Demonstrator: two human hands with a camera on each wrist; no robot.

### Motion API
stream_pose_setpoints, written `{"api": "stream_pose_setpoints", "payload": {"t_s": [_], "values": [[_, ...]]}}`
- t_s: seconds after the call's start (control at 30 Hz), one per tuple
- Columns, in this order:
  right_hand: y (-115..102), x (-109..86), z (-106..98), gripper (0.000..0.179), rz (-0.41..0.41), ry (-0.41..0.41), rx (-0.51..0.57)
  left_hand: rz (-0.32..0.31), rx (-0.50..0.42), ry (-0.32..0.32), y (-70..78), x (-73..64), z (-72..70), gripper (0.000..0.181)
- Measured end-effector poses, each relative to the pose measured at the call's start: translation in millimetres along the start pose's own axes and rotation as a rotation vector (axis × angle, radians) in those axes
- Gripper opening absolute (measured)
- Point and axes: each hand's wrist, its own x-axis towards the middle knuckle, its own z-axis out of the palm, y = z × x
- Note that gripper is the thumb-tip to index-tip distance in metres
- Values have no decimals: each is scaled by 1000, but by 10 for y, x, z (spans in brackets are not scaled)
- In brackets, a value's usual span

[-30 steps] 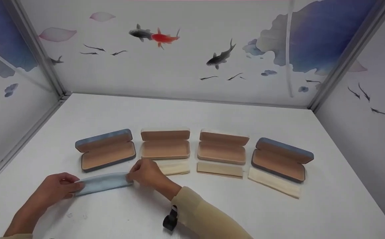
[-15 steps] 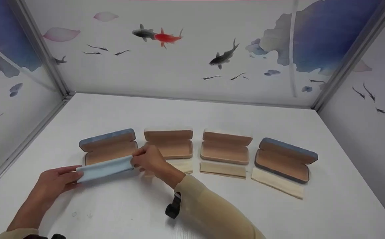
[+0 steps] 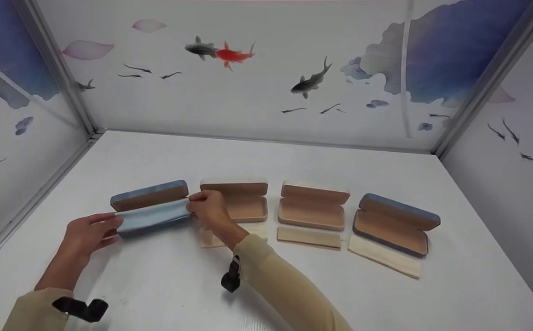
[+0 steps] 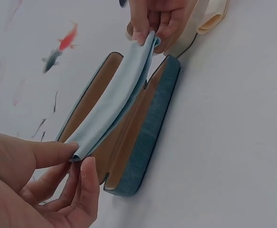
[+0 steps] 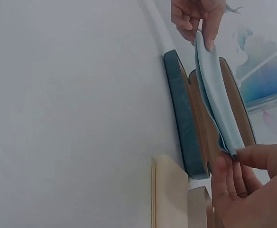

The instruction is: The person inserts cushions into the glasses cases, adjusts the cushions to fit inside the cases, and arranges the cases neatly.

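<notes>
A folded light-blue cloth (image 3: 153, 216) is stretched lengthwise between both hands, over the open blue glasses case (image 3: 149, 194) at the far left of the row. My left hand (image 3: 89, 232) pinches its left end between thumb and fingers. At the other end, my right hand (image 3: 211, 209) pinches it the same way. The left wrist view shows the cloth (image 4: 115, 97) hanging above the case's brown lining, with the blue outer wall (image 4: 150, 133) beside it. In the head view the cloth hides most of the case's lower half.
To the right stand two pale open cases (image 3: 248, 209) (image 3: 311, 214) and another blue one (image 3: 392, 227). Folded cream cloths (image 3: 383, 256) and a beige one (image 3: 308, 237) lie in front of them. Printed panels wall the white table (image 3: 266, 151) at the back and sides.
Both hands have lifted the light-blue cloth from in front of the left blue case and carried it away from the body, over that case. The other cases and cloths stayed put.
</notes>
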Motion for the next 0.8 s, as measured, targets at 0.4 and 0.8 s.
{"api": "stream_pose_setpoints", "payload": {"t_s": [0.4, 0.8], "values": [[81, 65, 56, 4, -71, 148, -132, -48, 9, 52, 28, 126, 57, 65], [72, 101, 138, 5, -118, 165, -269, -73, 68, 102, -42, 163, 43, 58]]}}
